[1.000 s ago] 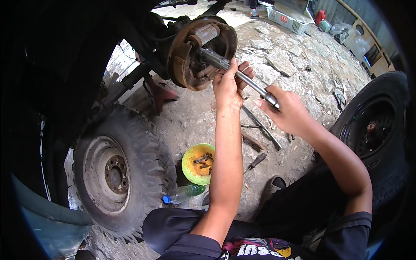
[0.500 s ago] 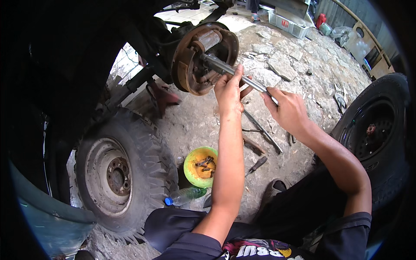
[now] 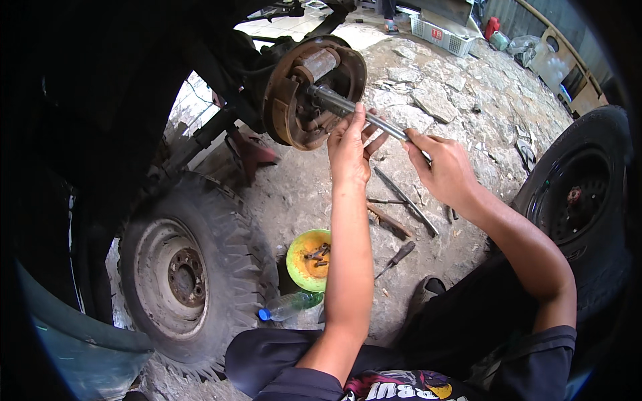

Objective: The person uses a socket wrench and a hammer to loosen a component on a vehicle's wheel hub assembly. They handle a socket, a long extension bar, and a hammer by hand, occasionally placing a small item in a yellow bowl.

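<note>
In front of me is a rusty drum brake assembly [image 3: 277,107] with its drum off and a thick metal spindle [image 3: 330,100] sticking out of its middle. A long, shiny steel rod [image 3: 387,126] lines up with the spindle's outer end and slants down to the right. My left hand [image 3: 349,152] is round the rod close to the spindle, thumb on top and fingers beneath. At the rod's outer end, my right hand [image 3: 441,168] grips it between thumb and fingers. Where rod and spindle meet is partly hidden by my left hand.
A removed wheel [image 3: 180,267] stands at left, another tyre [image 3: 575,194] at right. Below my arms are a green bowl [image 3: 292,262] with rusty bolts, a plastic bottle [image 3: 286,306], a screwdriver [image 3: 399,255] and a metal bar [image 3: 408,202]. A white crate [image 3: 443,39] is far off.
Both hands have shifted slightly left, and the visible rod between them looks a little shorter. My left fingers have spread a little. The whole view has also moved slightly.
</note>
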